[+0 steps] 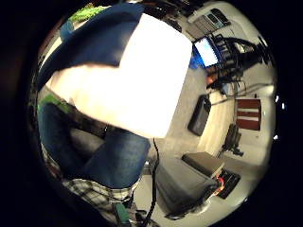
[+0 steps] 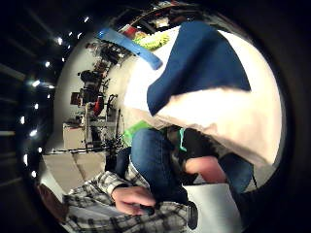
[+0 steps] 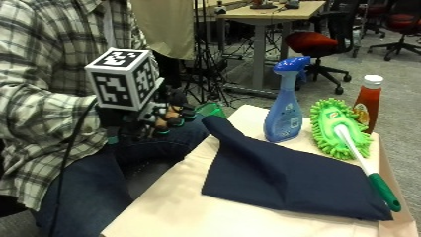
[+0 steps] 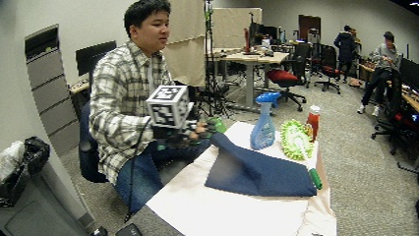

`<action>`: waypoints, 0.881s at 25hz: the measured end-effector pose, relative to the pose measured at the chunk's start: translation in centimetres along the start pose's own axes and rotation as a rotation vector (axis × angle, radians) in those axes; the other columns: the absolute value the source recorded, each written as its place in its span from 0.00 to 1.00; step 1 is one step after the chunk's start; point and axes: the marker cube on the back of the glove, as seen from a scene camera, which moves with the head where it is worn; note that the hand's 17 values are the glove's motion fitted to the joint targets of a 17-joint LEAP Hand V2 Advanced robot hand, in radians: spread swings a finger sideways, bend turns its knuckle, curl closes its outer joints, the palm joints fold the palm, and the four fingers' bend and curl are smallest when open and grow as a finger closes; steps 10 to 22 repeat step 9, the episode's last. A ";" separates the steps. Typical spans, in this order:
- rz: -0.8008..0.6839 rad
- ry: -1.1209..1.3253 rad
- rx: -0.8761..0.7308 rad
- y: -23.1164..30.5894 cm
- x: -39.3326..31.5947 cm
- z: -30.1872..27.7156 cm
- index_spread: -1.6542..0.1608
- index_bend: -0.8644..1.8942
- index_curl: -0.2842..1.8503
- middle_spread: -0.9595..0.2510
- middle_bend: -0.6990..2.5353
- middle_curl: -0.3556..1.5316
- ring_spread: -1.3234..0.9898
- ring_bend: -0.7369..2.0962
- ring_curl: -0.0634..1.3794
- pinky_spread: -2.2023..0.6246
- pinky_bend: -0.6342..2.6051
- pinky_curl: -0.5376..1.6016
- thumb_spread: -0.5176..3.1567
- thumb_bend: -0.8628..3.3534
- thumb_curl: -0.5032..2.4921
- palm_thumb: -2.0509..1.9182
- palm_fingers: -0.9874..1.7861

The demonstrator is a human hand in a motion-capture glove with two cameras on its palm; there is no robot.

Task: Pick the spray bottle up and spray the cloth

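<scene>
Spray bottle (image 3: 285,101): translucent blue plastic, blue trigger head, printed label on the front; stands upright at the far side of the bench (image 3: 178,202), just beside the green duster (image 3: 339,127). Nothing touches it.

Cloth (image 3: 283,177): dark navy, matte, folded flat with one corner raised near the bench edge. It lies on the cream cover in the middle, near the bottle's base.

Duster: fuzzy lime-green head, white and green handle resting across the cloth's far edge. Red sauce bottle (image 3: 368,102) with white cap behind it.

Right hand (image 3: 164,118): gloved, off the bench edge over the person's lap, fingers loosely curled, holding nothing.
</scene>
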 end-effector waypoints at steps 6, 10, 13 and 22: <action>0.042 -0.011 0.025 6.7 1.5 1.9 0.68 0.38 0.27 0.68 0.28 0.37 0.59 0.32 0.23 0.84 0.28 0.41 0.42 0.20 0.34 0.69 0.35; 0.056 -0.004 0.027 8.3 1.8 2.4 0.68 0.38 0.28 0.69 0.28 0.37 0.59 0.32 0.23 0.84 0.28 0.41 0.42 0.20 0.34 0.69 0.36; 0.056 -0.004 0.027 8.3 1.8 2.4 0.68 0.38 0.28 0.69 0.28 0.37 0.59 0.32 0.23 0.84 0.28 0.41 0.42 0.20 0.34 0.69 0.36; 0.056 -0.004 0.027 8.3 1.8 2.4 0.68 0.38 0.28 0.69 0.28 0.37 0.59 0.32 0.23 0.84 0.28 0.41 0.42 0.20 0.34 0.69 0.36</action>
